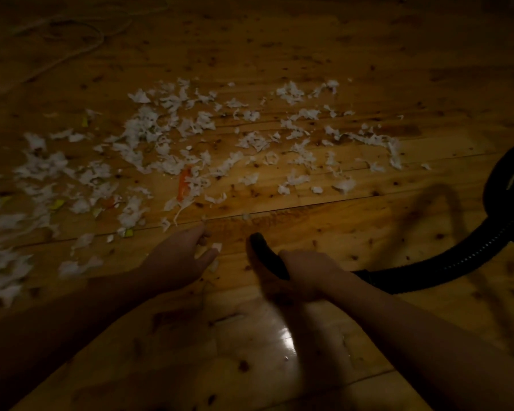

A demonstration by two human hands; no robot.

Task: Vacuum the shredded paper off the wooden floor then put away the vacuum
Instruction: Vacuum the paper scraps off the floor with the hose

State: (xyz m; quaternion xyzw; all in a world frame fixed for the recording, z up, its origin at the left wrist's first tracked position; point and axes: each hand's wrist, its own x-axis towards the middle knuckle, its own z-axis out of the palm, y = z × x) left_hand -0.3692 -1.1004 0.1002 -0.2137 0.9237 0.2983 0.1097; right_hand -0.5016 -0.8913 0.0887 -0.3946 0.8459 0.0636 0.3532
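White shredded paper (166,143) lies scattered over the wooden floor (324,48), from the far left to right of centre, with a few yellow bits and an orange strip (184,183) among it. My right hand (307,275) is closed around the black vacuum nozzle (267,256), whose tip points away from me just above the boards. The black ribbed hose (463,256) runs from the nozzle to the right and loops up at the frame edge. My left hand (180,256) hovers low beside a small white scrap (217,247), fingers curled loosely around it.
A pale cord (72,40) lies in loops on the floor at the far left. The hose loop (505,179) rises at the right edge. Light glares off the boards near me (285,342). The room is dim.
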